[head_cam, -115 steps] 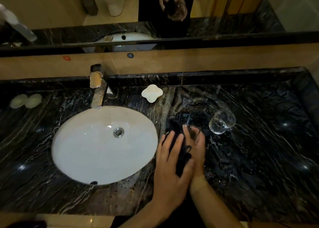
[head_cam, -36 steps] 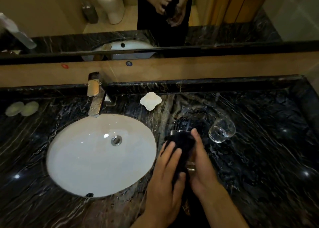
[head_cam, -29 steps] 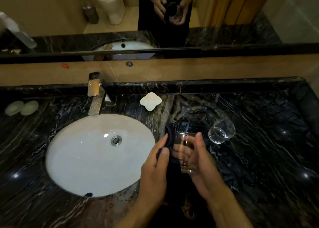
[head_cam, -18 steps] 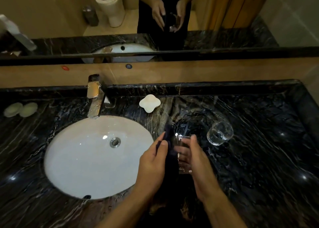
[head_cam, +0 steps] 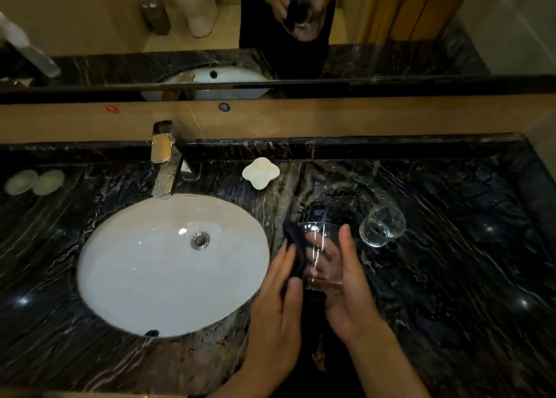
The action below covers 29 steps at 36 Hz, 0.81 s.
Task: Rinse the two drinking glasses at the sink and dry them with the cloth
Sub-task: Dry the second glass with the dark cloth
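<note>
Cupping the upright glass [head_cam: 321, 254] in the right hand [head_cam: 346, 292], the person presses the dark cloth [head_cam: 296, 250] to its side with left hand [head_cam: 278, 316] fingers, apparently drying; the second glass [head_cam: 381, 226] waits aside on the counter [head_cam: 466, 262].

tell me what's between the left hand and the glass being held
In the head view, a dark cloth lies between the left hand and the held glass, pressed against its side. The right hand cups the glass from the other side.

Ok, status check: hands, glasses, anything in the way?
Right hand cradles upright glass; left hand presses dark cloth to its side. Second glass stands on counter, apart. Nothing in the way.
</note>
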### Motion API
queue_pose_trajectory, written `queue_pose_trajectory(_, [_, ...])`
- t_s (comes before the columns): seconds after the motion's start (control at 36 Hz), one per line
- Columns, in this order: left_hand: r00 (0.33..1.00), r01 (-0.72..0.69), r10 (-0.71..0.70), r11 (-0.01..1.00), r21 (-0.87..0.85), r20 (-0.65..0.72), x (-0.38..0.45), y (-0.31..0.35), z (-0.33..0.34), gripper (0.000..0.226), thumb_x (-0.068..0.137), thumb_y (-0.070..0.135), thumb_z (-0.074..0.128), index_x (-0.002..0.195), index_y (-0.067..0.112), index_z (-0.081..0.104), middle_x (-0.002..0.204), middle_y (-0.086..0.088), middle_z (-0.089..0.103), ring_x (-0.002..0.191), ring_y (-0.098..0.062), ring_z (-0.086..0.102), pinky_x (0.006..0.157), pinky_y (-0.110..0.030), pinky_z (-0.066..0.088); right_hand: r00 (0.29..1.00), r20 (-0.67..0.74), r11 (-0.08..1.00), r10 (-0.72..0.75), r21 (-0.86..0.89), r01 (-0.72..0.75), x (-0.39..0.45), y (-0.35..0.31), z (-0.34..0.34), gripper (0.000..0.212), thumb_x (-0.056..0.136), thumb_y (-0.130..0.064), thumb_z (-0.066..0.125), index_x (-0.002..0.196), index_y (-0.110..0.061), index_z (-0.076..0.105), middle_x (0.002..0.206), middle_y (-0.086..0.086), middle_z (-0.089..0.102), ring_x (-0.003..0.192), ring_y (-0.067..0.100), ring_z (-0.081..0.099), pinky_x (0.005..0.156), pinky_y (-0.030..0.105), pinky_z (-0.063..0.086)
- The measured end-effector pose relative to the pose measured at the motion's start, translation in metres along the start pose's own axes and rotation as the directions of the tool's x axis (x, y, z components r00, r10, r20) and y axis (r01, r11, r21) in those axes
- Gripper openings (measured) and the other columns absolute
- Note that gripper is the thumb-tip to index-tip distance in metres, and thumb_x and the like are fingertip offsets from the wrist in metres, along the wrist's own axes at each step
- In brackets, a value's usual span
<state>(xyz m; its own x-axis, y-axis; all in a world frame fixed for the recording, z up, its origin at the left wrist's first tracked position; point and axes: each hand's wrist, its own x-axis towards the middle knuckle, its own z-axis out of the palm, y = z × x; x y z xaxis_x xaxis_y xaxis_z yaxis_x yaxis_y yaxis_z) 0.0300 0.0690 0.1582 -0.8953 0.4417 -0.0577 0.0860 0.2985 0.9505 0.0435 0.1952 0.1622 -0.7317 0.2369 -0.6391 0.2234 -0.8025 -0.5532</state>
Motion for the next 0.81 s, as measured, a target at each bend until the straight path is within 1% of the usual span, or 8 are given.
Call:
queue_pose_trajectory(0.11, [0.973, 0.229, -0.231, 0.967, -0.113, -0.009, 0.015, 0.013, -0.007, 0.034, 0.104, 0.042, 0.043, 0.136, 0.042, 0.055, 0.135, 0.021, 0.062, 0.124, 0.009, 0.053, 0.105, -0.016, 0.044, 0.997, 0.08, 0.998, -0.014, -0.065, 0.019, 0.0, -0.002, -0.005, 0.074, 0.087, -0.069, 0.043, 0.124, -0.011, 0.07, 0.13, 0.029, 0.061, 0.111, 0.035, 0.063, 0.083, 0.04, 0.06])
queue_pose_trajectory(0.19, [0.947, 0.321, -0.314, 0.932, -0.167, 0.07, 0.03, 0.02, -0.015, 0.027, 0.105, 0.036, 0.045, 0.119, 0.042, 0.067, 0.106, 0.021, 0.075, 0.103, 0.005, 0.067, 0.087, -0.014, 0.05, 0.999, 0.048, 0.997, -0.02, -0.072, 0.024, 0.001, -0.009, -0.008, 0.076, 0.085, -0.067, 0.045, 0.129, -0.008, 0.065, 0.117, 0.028, 0.061, 0.1, 0.03, 0.066, 0.071, 0.034, 0.061])
queue_pose_trajectory(0.36, [0.924, 0.376, -0.358, 0.916, -0.139, 0.139, 0.058, 0.022, -0.021, 0.031, 0.104, 0.032, 0.048, 0.128, 0.029, 0.067, 0.106, 0.009, 0.077, 0.102, -0.005, 0.07, 0.096, -0.028, 0.052, 1.0, -0.001, 0.997, -0.026, -0.066, 0.026, 0.006, -0.004, -0.013, 0.07, 0.097, -0.064, 0.034, 0.143, -0.014, 0.05, 0.125, 0.018, 0.07, 0.109, 0.031, 0.069, 0.081, 0.039, 0.056])
queue_pose_trajectory(0.47, [0.974, 0.2, -0.208, 0.976, 0.091, 0.091, 0.05, 0.019, -0.011, 0.035, 0.105, 0.033, 0.047, 0.138, 0.032, 0.059, 0.127, 0.015, 0.067, 0.112, 0.013, 0.059, 0.093, -0.005, 0.041, 0.998, -0.027, 0.997, -0.053, -0.066, 0.051, 0.006, -0.002, -0.006, 0.068, 0.083, -0.068, 0.059, 0.133, -0.021, 0.061, 0.125, 0.009, 0.071, 0.105, 0.024, 0.072, 0.074, 0.035, 0.059])
queue_pose_trajectory(0.58, [0.991, -0.108, 0.082, 0.953, 0.285, 0.102, 0.022, 0.014, -0.001, 0.048, 0.103, 0.052, 0.034, 0.149, 0.041, 0.041, 0.154, 0.029, 0.034, 0.137, 0.016, 0.033, 0.11, -0.005, 0.028, 0.986, -0.106, 0.992, -0.129, -0.014, 0.128, 0.004, 0.001, 0.002, 0.075, 0.071, -0.054, 0.074, 0.128, -0.007, 0.063, 0.121, 0.02, 0.071, 0.107, 0.031, 0.072, 0.077, 0.034, 0.062])
queue_pose_trajectory(0.69, [0.958, -0.277, 0.228, 0.894, 0.352, 0.174, 0.008, -0.003, 0.002, 0.05, 0.104, 0.056, 0.025, 0.152, 0.044, 0.026, 0.161, 0.032, 0.017, 0.144, 0.012, 0.024, 0.11, -0.002, 0.023, 0.98, -0.186, 0.991, -0.067, 0.1, 0.087, 0.007, 0.008, 0.006, 0.093, 0.052, -0.07, 0.084, 0.125, -0.013, 0.069, 0.12, 0.016, 0.073, 0.108, 0.031, 0.072, 0.086, 0.04, 0.058])
queue_pose_trajectory(0.75, [0.937, -0.346, 0.295, 0.856, 0.384, 0.188, 0.006, -0.012, 0.001, 0.046, 0.106, 0.049, 0.027, 0.151, 0.039, 0.031, 0.162, 0.024, 0.021, 0.145, 0.002, 0.03, 0.112, -0.007, 0.027, 0.982, -0.177, 0.987, -0.06, 0.134, 0.085, 0.007, 0.008, 0.006, 0.089, 0.058, -0.07, 0.08, 0.124, -0.011, 0.07, 0.123, 0.018, 0.071, 0.11, 0.033, 0.07, 0.093, 0.043, 0.057])
queue_pose_trajectory(0.81, [0.953, -0.3, 0.263, 0.897, 0.324, 0.152, 0.006, -0.017, -0.001, 0.045, 0.106, 0.049, 0.03, 0.149, 0.041, 0.035, 0.16, 0.023, 0.028, 0.144, 0.0, 0.035, 0.112, -0.011, 0.03, 0.989, -0.142, 0.986, -0.042, 0.155, 0.064, 0.004, 0.006, 0.004, 0.073, 0.077, -0.065, 0.065, 0.12, -0.007, 0.071, 0.115, 0.018, 0.074, 0.097, 0.03, 0.073, 0.083, 0.039, 0.059])
